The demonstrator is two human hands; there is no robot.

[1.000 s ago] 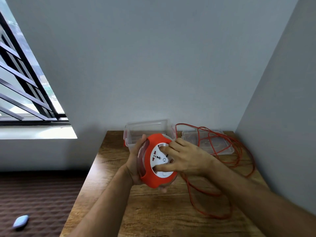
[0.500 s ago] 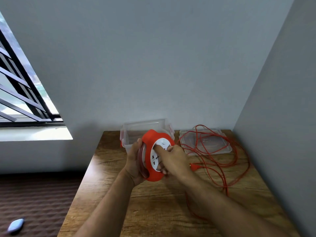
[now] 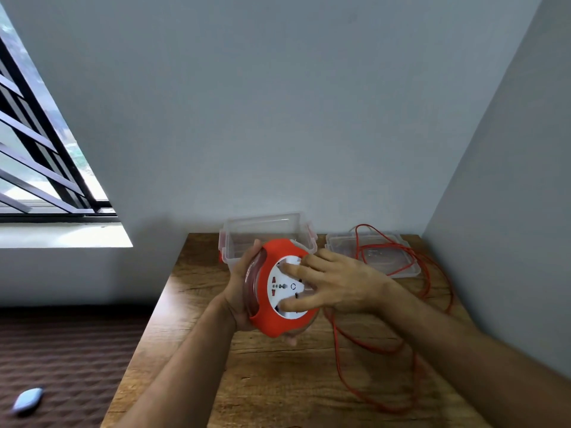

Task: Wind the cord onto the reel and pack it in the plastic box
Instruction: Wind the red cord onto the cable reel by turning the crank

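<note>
right hand (image 3: 336,282) fingers now spread (reel (image 3: 278,288) face)

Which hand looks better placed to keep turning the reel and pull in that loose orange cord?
Probably the right hand: its fingers lie on the reel's white face, and the loose cord lies on its side. The left hand grips the reel from behind.

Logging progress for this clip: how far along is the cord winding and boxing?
Done: little, judging by the thin orange cord lying mostly in loose loops on the wooden table. In hand: the left hand holds the round orange-and-white reel; the right hand's fingers press its white face. Left: winding, then packing into the empty clear plastic box; the clear lid lies beside it.
</note>
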